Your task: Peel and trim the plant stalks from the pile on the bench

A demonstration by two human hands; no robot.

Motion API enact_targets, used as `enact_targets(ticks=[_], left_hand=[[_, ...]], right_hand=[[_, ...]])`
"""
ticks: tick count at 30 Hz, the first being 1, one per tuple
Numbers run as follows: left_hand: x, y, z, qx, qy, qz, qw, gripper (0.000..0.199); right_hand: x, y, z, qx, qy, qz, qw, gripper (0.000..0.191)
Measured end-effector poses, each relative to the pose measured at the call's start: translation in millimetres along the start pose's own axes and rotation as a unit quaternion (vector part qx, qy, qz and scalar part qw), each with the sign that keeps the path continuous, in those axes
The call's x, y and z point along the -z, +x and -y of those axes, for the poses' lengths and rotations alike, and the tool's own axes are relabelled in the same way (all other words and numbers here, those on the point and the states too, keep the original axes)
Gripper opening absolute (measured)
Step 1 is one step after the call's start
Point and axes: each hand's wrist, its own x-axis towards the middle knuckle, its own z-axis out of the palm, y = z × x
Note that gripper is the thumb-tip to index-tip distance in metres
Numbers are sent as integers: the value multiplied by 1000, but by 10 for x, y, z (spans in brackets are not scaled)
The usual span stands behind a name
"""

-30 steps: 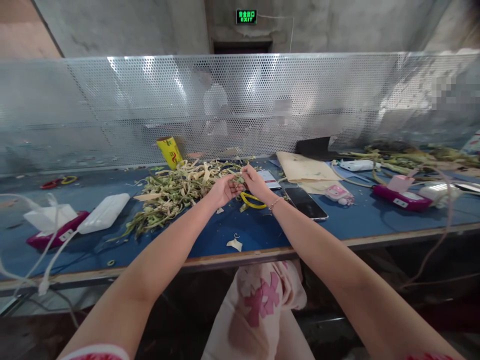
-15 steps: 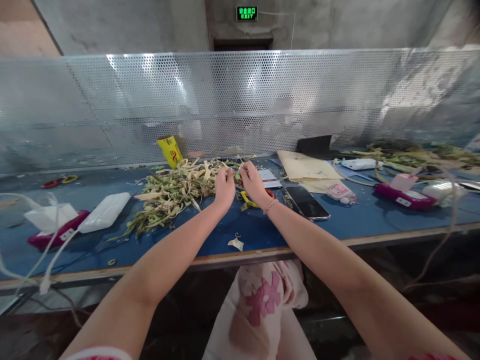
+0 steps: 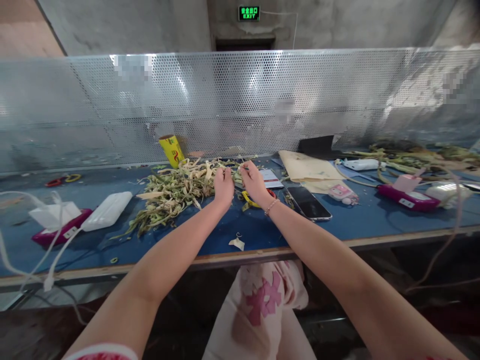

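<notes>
Over the blue table, my left hand [image 3: 224,189] and my right hand [image 3: 253,182] are close together with a small gap between them. Both have their fingers pinched. A small pale-green piece of dried plant [image 3: 237,175] shows at the fingertips of my right hand. Whatever the left fingers pinch is hidden behind the thumb. Beside my left hand spreads a tangled pile of dried, yellow-green plants [image 3: 176,187]. Under my right wrist lie scissors with yellow and red handles [image 3: 250,199], partly covered by the hand. A white card or screen [image 3: 270,178] lies just behind them.
A black phone [image 3: 309,203], a pink cartoon case [image 3: 342,193] and brown paper [image 3: 305,166] lie to the right. Purple power strips [image 3: 408,198] with cables sit at both sides. A yellow tube [image 3: 171,151] stands before the perforated metal screen [image 3: 240,100]. More scissors [image 3: 63,180] lie far left.
The view has shifted slightly. My hands stay nearly in place, still pinched close together, with only small finger movement.
</notes>
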Motion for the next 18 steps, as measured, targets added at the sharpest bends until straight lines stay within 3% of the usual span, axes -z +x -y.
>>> enact_targets(ticks=[4, 13, 18], left_hand=[[33, -11, -80, 3, 5, 27, 1000, 26], [69, -64, -220, -63, 66, 57, 994, 26], [85, -48, -207, -29, 22, 81, 996, 26]], right_hand=[[5, 8, 10, -29, 34, -13, 999, 12], [-37, 65, -118, -85, 112, -27, 990, 23], [-10, 88, -155, -81, 120, 5, 989, 25]])
